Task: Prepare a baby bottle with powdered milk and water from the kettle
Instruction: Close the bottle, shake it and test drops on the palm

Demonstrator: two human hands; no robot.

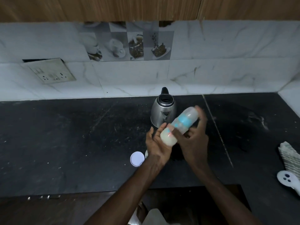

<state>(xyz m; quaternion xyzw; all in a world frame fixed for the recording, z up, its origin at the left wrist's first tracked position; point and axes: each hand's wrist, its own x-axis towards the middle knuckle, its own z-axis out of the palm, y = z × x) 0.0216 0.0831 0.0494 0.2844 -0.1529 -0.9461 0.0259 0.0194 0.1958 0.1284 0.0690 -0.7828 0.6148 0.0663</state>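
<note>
Two hands are set on the tilted baby bottle [178, 125] — its milky base is propped by the flat left hand [155, 144], its middle gripped by the right hand [194, 142].

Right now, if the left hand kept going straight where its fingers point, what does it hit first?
Probably the kettle: the left hand points away from the person at its lower body. The bottle lies against its palm, beside that line. Depth is unclear.
</note>
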